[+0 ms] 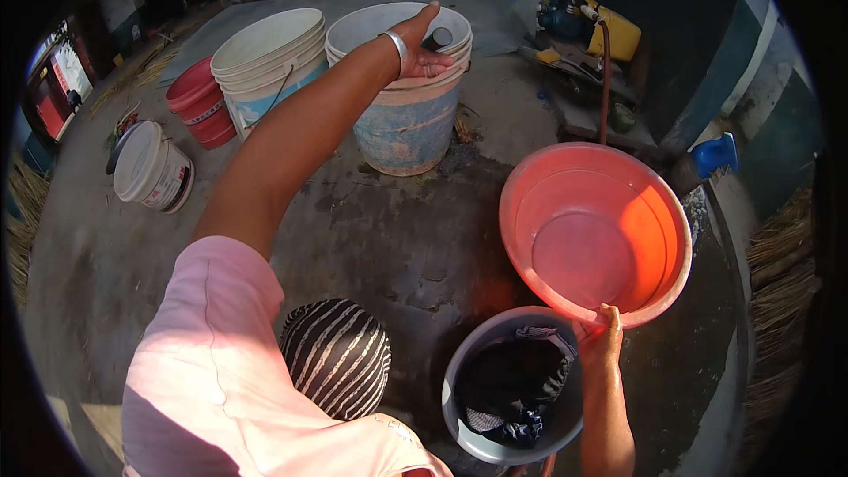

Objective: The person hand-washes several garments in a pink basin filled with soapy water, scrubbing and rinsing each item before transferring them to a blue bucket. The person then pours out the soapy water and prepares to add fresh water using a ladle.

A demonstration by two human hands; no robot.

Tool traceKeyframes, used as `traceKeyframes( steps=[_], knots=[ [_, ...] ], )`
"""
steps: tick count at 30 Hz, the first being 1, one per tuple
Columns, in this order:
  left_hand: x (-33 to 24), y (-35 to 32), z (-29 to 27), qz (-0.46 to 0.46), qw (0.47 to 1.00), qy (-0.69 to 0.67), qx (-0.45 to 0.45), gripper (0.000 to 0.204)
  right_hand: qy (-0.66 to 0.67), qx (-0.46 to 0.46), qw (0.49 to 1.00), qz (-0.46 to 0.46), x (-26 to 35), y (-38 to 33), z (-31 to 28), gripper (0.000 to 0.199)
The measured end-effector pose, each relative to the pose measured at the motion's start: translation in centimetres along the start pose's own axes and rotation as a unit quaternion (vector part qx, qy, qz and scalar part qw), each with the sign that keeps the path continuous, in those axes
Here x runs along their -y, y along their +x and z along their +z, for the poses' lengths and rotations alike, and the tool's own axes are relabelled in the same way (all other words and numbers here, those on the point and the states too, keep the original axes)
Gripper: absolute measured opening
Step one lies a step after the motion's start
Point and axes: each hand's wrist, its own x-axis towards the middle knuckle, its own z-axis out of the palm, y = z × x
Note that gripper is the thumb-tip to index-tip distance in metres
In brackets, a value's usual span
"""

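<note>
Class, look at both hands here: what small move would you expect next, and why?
Probably tipping the red basin further. The right hand grips its lower rim, it is already tilted, and a little water lies in it above the grey bucket of dark clothes. The left hand holds a dark object at a far bucket.

We wear a pale pink short sleeve (pixel 221 336) on the left shoulder, its cloth smooth and loose, ending above the elbow. Both forearms are bare below it. On the left wrist sits 1 plain silver bangle (pixel 397 46), a thin round band of metal. The right wrist carries nothing. Below the sleeve, at our knee, we see black cloth with thin white stripes (pixel 337 355) curving across it in close wavy lines.
</note>
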Motion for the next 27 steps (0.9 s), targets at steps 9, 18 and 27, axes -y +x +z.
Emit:
traceKeyframes(
  steps=[9,18,27],
  knots=[
    [-1.3,2.0,0.8,-0.051,0.989,-0.117,0.069,0.029,0.014,-0.049,0.999,-0.017,0.2,-1.4,0.5,0.024],
    [-3.9,-0.2,-6.0,-0.12,0.926,0.332,-0.136,0.021,-0.029,-0.004,1.0,-0.006,0.8,-1.9,0.6,0.021],
    [-4.7,0.3,-4.2,-0.052,0.732,0.657,-0.174,0.019,-0.034,0.027,0.999,-0.002,1.0,-1.7,-0.4,0.028]
  ],
)
